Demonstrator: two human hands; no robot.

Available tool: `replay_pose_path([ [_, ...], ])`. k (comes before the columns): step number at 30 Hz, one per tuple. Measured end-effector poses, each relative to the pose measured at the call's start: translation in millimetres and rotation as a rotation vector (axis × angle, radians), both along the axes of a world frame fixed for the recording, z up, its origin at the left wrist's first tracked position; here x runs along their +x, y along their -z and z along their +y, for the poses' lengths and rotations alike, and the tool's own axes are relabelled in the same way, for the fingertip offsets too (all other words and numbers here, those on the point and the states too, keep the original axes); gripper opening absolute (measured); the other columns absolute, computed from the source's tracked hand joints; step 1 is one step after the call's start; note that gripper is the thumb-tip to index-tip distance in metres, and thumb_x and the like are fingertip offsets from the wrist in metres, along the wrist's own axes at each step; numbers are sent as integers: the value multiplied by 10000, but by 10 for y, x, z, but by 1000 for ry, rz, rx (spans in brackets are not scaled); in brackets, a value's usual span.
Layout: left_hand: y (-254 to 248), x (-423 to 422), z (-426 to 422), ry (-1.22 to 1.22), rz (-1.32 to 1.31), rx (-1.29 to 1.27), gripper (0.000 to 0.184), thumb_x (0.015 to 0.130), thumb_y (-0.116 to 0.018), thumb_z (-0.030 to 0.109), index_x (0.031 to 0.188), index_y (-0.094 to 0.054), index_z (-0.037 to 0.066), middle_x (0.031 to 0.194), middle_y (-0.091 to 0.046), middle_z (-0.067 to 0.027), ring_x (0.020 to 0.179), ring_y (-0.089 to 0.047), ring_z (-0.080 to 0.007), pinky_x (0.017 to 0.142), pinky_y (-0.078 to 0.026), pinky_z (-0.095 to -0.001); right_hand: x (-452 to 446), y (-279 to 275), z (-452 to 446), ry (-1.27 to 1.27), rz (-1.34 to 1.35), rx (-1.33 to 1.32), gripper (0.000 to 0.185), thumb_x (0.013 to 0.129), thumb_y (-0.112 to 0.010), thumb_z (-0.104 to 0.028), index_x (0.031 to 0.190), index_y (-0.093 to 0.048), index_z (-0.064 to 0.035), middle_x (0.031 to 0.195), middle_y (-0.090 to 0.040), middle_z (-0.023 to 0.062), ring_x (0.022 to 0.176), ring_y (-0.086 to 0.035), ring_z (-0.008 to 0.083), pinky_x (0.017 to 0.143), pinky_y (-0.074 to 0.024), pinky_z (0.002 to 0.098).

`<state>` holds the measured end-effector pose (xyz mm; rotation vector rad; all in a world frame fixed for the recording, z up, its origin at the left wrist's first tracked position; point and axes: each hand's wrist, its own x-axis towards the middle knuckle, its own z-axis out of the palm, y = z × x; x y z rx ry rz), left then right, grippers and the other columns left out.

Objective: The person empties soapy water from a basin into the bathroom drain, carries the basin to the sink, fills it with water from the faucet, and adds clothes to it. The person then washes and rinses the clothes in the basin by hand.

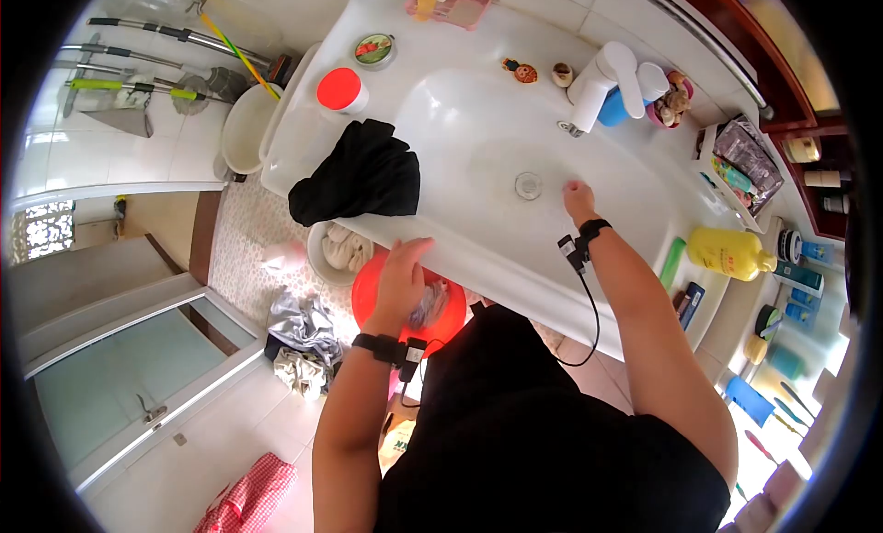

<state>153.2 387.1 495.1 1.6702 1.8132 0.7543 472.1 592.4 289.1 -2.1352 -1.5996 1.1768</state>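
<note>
Right hand [579,202]: inside the sink [460,147], just beside its drain [528,185]; fingers curled in, and I cannot tell how tightly they close or whether they hold anything.
Left hand [402,277]: at the sink's near rim, fingers loosely apart, nothing seen in them; whether they touch the rim I cannot tell.
Black cloth [359,174]: bunched over the sink's near rim, toward its left end, near the left hand.
Sink's surface: white and glossy, bare around the drain.
Sink's left end: red-lidded jar [342,91] and a round tin [375,50]; pink soap dish [460,4] on the far edge.
Sink's far edge: white tap [607,73], blue cup [612,110] just beside it.
Sink's right end: yellow bottle [725,252], upright box of packets [745,170] beyond it.
Below the sink: red tub [365,289] with cloth inside, white bucket [322,266] beside it; clothes [303,335] heaped on the floor.
Room left of the sink: mops [156,50] against a tiled wall, glazed door [120,358].
</note>
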Motion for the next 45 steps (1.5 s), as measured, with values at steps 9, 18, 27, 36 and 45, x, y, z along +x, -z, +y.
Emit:
replay_pose_path([
  [9,-76,40,39,-14,-4,16,434,727,-407,-87,1119,-541,40,1142,-569,-121,1101,-505,-299,1044,-303,-458,-730,-1345,-944,-704,708,-263,565,932,-447,-339,1370,-304,-11,1430,-295,162,1325,-268,268,1072,-224,354],
  [18,-127,49,82,-13,-31,-14,446,731,-408,-88,1136,-535,50,1133,-570,-141,1084,-514,-330,1044,-294,-471,-1374,-1792,-1195,-1462,162,176,658,917,-367,-429,1435,-124,-104,1496,-96,127,1385,-79,276,1083,-95,539],
  [27,-68,44,97,-14,-23,-8,310,800,-455,-28,1079,-570,43,1067,-597,-157,997,-557,-338,1005,-349,-445,-61,-586,-184,-325,-10,220,357,873,-508,-255,1101,-536,19,1195,-491,227,1111,-468,375,926,-389,444],
  [36,161,161,280,-49,13,28,253,760,-550,49,1009,-597,31,997,-615,-149,966,-551,-339,862,-419,-427,-525,-450,101,213,1073,-309,277,890,-471,-159,1104,-571,-12,1047,-608,121,907,-592,210,810,-472,374],
  [45,186,171,264,107,274,85,478,701,-559,79,1175,-499,61,1233,-490,-148,1161,-434,-351,952,-328,-473,-666,-695,185,-718,104,340,444,812,-476,-81,1248,-453,1,1348,-391,174,1258,-356,329,1038,-316,373],
])
